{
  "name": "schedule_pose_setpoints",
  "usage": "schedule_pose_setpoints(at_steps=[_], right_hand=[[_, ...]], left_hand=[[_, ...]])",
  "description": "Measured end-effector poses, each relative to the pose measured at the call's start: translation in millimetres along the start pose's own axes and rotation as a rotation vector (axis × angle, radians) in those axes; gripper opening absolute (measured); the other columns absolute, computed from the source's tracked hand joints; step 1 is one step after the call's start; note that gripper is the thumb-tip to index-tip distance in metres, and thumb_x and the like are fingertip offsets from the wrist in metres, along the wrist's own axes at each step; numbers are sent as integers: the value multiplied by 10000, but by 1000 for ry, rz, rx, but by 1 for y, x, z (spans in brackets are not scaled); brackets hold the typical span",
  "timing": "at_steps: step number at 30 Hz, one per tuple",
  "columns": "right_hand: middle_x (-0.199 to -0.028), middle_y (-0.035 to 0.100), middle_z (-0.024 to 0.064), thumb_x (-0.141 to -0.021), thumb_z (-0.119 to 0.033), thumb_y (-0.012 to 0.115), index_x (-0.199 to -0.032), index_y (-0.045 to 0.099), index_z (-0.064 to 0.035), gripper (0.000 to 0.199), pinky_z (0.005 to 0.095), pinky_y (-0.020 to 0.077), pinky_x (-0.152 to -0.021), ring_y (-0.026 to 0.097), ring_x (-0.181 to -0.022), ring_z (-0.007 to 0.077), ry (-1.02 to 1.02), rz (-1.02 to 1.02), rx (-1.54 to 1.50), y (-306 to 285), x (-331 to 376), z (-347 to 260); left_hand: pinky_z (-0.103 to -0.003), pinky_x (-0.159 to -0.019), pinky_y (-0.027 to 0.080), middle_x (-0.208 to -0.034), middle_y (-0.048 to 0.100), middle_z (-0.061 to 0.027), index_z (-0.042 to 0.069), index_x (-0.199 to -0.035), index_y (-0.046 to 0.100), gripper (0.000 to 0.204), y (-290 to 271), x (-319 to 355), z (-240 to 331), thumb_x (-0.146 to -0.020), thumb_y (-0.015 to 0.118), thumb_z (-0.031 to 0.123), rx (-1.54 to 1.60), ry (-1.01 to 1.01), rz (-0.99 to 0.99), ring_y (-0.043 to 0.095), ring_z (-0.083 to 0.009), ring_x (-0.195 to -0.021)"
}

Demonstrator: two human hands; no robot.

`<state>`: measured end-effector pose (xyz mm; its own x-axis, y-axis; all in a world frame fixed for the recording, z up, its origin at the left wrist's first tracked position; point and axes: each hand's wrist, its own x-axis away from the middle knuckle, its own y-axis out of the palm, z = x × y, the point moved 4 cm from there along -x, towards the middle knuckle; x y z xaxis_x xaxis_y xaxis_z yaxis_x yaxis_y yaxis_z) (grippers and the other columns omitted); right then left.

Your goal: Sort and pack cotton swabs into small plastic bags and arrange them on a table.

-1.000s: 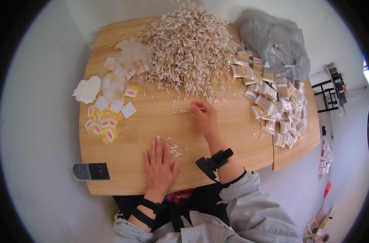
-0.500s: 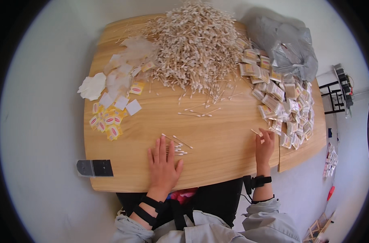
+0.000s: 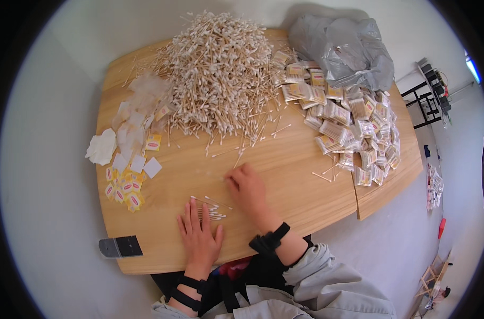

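Two hands (image 3: 200,242), one heap of cotton swabs (image 3: 218,74), dozens of swab packets (image 3: 335,112), one grey bag (image 3: 353,53), one dark pouch (image 3: 128,246)

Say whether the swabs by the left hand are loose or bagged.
Loose: the swabs by the left hand lie bare on the table.

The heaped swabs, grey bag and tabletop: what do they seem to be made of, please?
Swabs: probably wooden sticks, tan and matt, with fluffy white, likely cotton, tips.
Grey bag: likely thin plastic film, given its crinkles and soft sheen.
Tabletop: wood-look, satin, with visible grain; solid wood or laminate, I can't tell.
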<state>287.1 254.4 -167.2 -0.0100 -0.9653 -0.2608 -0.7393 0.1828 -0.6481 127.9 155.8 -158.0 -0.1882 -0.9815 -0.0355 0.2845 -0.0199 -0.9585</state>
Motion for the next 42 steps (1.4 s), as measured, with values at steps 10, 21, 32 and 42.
schedule_pose_setpoints(at_steps=[10,21,32,42], right_hand=[[-840,544,97,-849,-60,632,-1126,639,-125,284,329,497,-660,579,-768,204,212,276,38,-53,-52,73],[-906,586,87,-838,-89,635,-994,668,-106,161,367,512,-620,627,-702,244,113,-12,-116,-5,-8,12],[-934,552,148,-845,-75,585,-1081,643,-138,251,436,505,-706,597,-822,357,65,-60,-155,22,-28,-2],[-940,571,104,-786,-155,720,-929,679,-103,158,389,519,-675,633,-761,278,95,-91,44,16,-43,-1]], left_hand=[[-569,-1145,157,-1546,240,-209,38,-1428,374,687,-2,2,1,-856,599,345,0,8,23,207,-378,-1435],[-558,-1155,131,-1555,220,-211,50,-1447,357,708,3,4,-4,-859,595,364,5,-16,3,188,-373,-1444],[-555,-1155,128,-1562,216,-195,51,-1456,349,700,1,5,-3,-870,583,357,0,-13,-1,172,-352,-1455],[-575,-1138,170,-1553,221,-202,69,-1468,331,742,2,4,-4,-843,623,343,40,13,49,199,-364,-1444]])
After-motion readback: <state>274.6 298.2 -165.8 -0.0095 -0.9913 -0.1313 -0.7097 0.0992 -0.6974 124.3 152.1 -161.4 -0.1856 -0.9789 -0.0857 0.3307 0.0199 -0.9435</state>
